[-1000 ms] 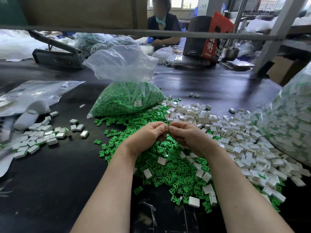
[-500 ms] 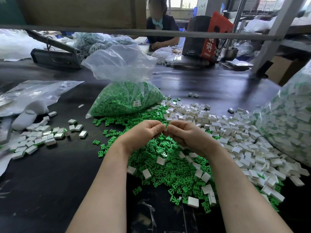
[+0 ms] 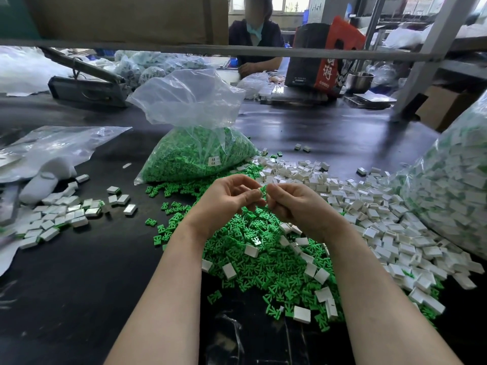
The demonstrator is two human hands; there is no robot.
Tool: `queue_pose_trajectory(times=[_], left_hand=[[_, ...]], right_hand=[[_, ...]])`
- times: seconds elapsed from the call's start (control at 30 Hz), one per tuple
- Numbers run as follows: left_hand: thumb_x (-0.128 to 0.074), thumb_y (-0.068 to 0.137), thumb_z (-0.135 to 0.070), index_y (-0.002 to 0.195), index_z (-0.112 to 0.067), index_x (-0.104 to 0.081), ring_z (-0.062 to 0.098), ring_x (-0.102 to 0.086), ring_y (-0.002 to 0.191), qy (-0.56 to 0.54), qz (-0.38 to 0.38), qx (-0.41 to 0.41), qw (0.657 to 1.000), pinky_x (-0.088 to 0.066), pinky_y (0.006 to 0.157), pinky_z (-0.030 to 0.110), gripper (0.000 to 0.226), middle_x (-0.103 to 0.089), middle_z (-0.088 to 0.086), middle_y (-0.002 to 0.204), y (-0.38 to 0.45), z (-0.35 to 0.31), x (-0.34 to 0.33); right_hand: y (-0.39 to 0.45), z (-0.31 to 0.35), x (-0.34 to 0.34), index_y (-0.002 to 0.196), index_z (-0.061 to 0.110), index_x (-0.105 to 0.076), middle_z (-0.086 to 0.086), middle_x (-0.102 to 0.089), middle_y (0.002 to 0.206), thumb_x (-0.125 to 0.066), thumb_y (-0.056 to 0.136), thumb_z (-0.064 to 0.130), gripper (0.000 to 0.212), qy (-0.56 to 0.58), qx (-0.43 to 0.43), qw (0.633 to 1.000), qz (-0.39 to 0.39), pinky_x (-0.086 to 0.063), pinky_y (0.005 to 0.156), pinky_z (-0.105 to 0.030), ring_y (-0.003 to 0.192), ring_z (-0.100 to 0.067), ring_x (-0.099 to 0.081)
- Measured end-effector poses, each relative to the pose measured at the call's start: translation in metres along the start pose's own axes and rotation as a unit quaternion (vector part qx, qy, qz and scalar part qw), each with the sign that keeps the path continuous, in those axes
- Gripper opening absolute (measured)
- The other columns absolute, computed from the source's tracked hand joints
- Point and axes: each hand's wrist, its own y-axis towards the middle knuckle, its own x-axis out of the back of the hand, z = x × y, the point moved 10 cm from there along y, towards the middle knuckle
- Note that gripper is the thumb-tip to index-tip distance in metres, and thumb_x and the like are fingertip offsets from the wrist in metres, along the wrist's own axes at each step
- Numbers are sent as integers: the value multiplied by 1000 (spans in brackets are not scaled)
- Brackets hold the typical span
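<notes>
A: What is the biggest thing here?
B: The black table (image 3: 79,272), which bears all of it. Toward its middle stands the green bag (image 3: 195,159), a clear plastic sack with a slack open top and a lower half full of small green clips.
A: And after it?
B: Well to the right of the green bag bulges the white sack (image 3: 453,185), clear plastic packed with white pieces. Between the 2 sacks, from the green bag's right corner, spreads the white heap (image 3: 382,214) of loose white shells.
A: The loose green ones?
B: The green heap (image 3: 266,267) begins touching the green bag's near edge and runs toward the person. Well to the left of the green bag lies the small white cluster (image 3: 58,217).
A: The hands?
B: Both hover just in front of the green bag, above the green heap. The left hand (image 3: 224,204) has its fingers curled, its tips pinching the small green piece (image 3: 263,191). The right hand (image 3: 297,206) is curled too, and its fingertips meet the same piece from the other side.
A: So where is that piece?
B: In the air between the 2 hands, near the green bag's front. Whether a white shell is on it I cannot tell.
</notes>
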Motion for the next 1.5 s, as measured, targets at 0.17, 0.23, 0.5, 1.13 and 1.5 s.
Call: queue_pose_trajectory(times=[0.17,0.23,0.5,1.13,1.5], left_hand=[[-71,85,-12,89,-18,-71,3,-56,70,-30,-51,-28,998,-47,69,14,7,-65,-6,76,1,-5,6],[-71,85,-13,90,-17,-71,7,-56,73,-31,-56,-30,998,-49,72,17,7,-64,1,78,0,-6,5],[-71,85,-11,91,-14,-71,14,-63,75,-46,-68,-17,996,-55,78,26,7,-68,8,79,1,-4,1],[-71,88,-19,87,-15,-70,6,-63,63,128,-143,42,981,-49,61,21,4,-71,3,74,-3,12,45],[-77,81,-21,82,-21,-76,6,-62,67,65,-24,57,996,-43,53,12,1,-76,4,81,-8,8,34]], right_hand=[[2,-14,-5,82,11,-60,0,-47,62,-38,86,67,60,58,-59,996,27,-32,49,-20,54,-12,-39],[3,-16,-8,86,11,-60,-2,-47,63,-33,85,71,66,58,-67,995,34,-29,49,-23,56,-14,-37],[3,-16,-16,93,11,-58,-6,-52,63,-34,91,61,56,115,-78,989,54,-28,46,-21,52,-13,-42],[-15,5,-53,95,18,-65,-3,-76,82,-75,84,15,15,-244,-131,936,218,-43,57,-20,64,-8,-59],[-35,-3,-106,95,21,-75,6,-76,83,-70,89,31,13,-374,-203,827,368,-42,54,-21,65,-6,-64]])
